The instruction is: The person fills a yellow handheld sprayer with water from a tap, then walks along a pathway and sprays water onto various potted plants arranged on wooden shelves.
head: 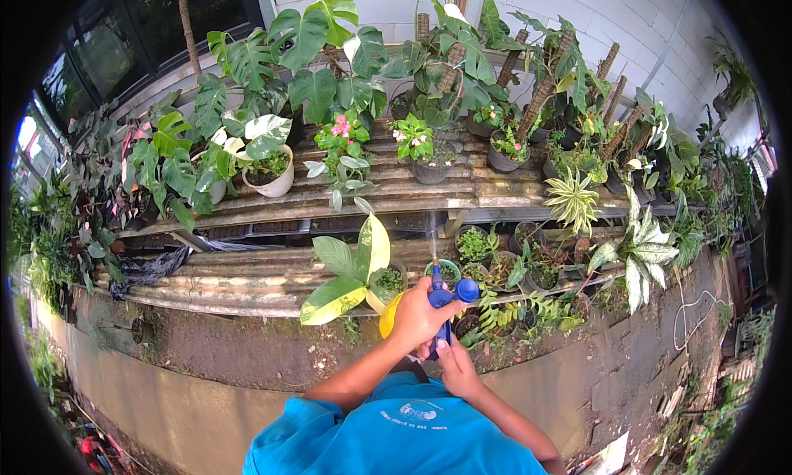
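Observation:
A pump pressure sprayer with a blue head [439, 298] and a yellow tank [388, 317] is held out before my chest. My left hand [416, 314] wraps around its upper part, with the thumb by the round blue pump knob [467, 290]. Lower down, my right hand [456, 365] grips the blue handle. From the nozzle [436, 271], a fine spray [433, 235] points away from me, toward the plant shelves. Left of the sprayer spreads a plant with broad yellow-and-green leaves [339, 298]. A pot with a teal rim [455, 266] sits just behind the nozzle.
Stepped shelves of corrugated sheet [247, 274] carry many potted plants. Large monstera leaves [312, 91] and climbing poles [544, 97] rise along the white block wall [619, 23]. Black plastic [148, 271] hangs at the left. Concrete paving [185, 394] runs beside me; a pale cord [687, 320] lies right.

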Demonstrator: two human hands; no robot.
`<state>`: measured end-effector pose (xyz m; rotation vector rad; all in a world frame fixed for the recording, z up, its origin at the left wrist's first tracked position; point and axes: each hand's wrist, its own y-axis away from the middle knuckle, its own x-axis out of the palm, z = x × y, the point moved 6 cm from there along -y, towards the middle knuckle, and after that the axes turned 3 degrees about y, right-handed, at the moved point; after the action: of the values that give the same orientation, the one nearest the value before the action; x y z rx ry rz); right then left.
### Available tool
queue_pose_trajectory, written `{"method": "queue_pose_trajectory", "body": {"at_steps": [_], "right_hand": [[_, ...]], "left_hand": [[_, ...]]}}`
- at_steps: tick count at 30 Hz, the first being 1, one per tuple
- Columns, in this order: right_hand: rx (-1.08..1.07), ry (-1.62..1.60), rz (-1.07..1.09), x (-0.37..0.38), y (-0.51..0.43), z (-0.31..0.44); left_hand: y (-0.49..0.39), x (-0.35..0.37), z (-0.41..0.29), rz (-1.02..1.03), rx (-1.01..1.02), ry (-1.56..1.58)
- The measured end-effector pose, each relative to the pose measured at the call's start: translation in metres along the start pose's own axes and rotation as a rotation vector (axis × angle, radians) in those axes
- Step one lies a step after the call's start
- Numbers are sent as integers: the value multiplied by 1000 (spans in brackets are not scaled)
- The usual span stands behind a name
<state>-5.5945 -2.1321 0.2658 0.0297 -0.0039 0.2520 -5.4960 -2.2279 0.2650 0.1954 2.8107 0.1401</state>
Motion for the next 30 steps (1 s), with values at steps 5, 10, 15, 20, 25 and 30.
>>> {"method": "queue_pose_trajectory", "body": {"at_steps": [5,10,15,20,25,30], "right_hand": [[74,335,243,-13,23,3],[3,232,276,-37,70,2],[-94,222,242,-78,112,15],[-243,209,95,-138,166,26],[-195,34,-49,-195,234,-12],[216,-234,-266,-259,303,-91]], "left_hand": [[57,9,32,-401,-12,836],[89,48,15,-234,38,519],[111,83,-37,-249,184,365],[129,151,-81,-179,301,591],[161,249,-81,-103,246,583],[186,348,-34,258,-172,480]]}}
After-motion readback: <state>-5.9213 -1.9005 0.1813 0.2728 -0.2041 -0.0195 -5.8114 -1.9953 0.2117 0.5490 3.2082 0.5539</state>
